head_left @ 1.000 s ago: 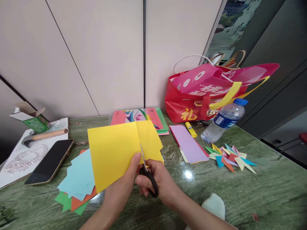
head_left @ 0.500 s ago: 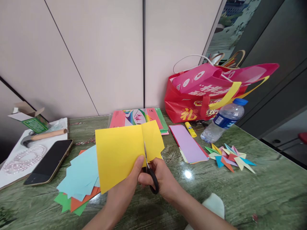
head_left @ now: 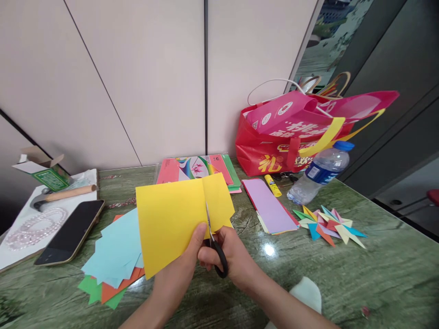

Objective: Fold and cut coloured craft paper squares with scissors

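Observation:
A sheet of yellow paper is held up over the table, with my left hand pinching its lower edge, thumb in front. Closed round the black handles of the scissors is my right hand. Their metal blades lie in a slit in the paper, pointing away from me. To the right of the slit, the narrower strip has a notched right edge and still joins the sheet above the blades. The fingers behind the paper are hidden.
Blue, orange and green paper lies left, beside a phone. Purple strips, a glue stick, a bottle and folded paper pieces lie right. Behind stand a red bag and a paper pack.
Almost nothing differs. The hands, paper and scissors keep nearly the same position, and the scissors stay in the slit.

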Demonstrator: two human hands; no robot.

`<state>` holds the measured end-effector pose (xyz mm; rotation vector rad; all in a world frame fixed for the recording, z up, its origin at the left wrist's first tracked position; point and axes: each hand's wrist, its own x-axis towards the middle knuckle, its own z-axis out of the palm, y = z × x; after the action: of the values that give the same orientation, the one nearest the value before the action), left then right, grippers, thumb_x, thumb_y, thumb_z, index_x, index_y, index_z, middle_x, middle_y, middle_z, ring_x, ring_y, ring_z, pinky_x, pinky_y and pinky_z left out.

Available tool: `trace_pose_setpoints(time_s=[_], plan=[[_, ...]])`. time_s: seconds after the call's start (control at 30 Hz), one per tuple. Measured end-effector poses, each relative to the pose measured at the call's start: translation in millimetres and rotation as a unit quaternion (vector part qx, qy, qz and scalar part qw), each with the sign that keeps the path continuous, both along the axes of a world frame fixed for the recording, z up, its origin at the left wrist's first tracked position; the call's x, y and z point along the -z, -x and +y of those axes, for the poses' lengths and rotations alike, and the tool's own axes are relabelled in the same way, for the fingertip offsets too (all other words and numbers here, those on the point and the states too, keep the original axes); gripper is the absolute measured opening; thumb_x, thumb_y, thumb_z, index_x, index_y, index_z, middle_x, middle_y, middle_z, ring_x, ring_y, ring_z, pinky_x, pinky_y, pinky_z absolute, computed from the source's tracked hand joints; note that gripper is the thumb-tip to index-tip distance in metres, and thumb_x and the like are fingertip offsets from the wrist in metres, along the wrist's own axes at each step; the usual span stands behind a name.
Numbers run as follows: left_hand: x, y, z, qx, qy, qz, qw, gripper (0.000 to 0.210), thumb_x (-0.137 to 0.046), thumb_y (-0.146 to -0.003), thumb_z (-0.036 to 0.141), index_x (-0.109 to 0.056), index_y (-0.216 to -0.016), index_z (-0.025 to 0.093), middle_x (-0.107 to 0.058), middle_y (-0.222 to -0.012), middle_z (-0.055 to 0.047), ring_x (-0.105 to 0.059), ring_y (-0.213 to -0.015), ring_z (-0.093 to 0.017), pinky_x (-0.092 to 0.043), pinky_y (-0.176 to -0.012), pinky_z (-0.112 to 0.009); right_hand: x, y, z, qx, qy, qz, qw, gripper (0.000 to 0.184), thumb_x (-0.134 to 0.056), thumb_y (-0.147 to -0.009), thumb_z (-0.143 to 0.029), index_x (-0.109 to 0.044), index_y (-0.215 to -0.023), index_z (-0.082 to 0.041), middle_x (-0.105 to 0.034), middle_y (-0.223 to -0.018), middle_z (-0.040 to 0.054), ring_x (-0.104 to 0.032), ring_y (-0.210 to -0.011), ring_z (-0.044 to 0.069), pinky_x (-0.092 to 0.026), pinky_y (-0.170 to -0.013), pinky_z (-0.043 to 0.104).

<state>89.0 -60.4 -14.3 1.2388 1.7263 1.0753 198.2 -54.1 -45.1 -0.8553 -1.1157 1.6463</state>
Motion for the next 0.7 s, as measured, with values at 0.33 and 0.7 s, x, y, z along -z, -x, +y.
trace_pose_setpoints(time_s=[0.33,0.7], plan=[[-3.0,-0.4,0.3,0.01,0.008,0.013,1.0,0.029,-0.055,-0.069,0.048,-0.065,-0.068,0.021,-0.07,-0.072,-0.004,-0.063,-0.082,-0.025,-0.047,-0.076,-0.034,-0.8,-0.2,-1.6,0.006,-0.005,-0.04,0.999,0.016,-0.058,-0.059,-0.023,-0.05,-0.048,-0.015,-0.047,-0.04,-0.0049,-0.041,-0.038,0.007,-0.029,-0.039,0.019],[1.6,3.9,5.4,0.004,-0.021,-0.009,1.0,0.034,-0.057,-0.069,0.05,-0.065,-0.086,0.022,-0.066,-0.102,-0.007,-0.053,-0.107,-0.027,-0.036,-0.096,-0.041,3.6,0.7,-1.7,-0.004,0.016,-0.006,1.0,0.021,-0.065,-0.061,-0.033,-0.054,-0.062,-0.015,-0.047,-0.04,-0.0066,-0.043,-0.037,0.007,-0.036,-0.043,0.021]])
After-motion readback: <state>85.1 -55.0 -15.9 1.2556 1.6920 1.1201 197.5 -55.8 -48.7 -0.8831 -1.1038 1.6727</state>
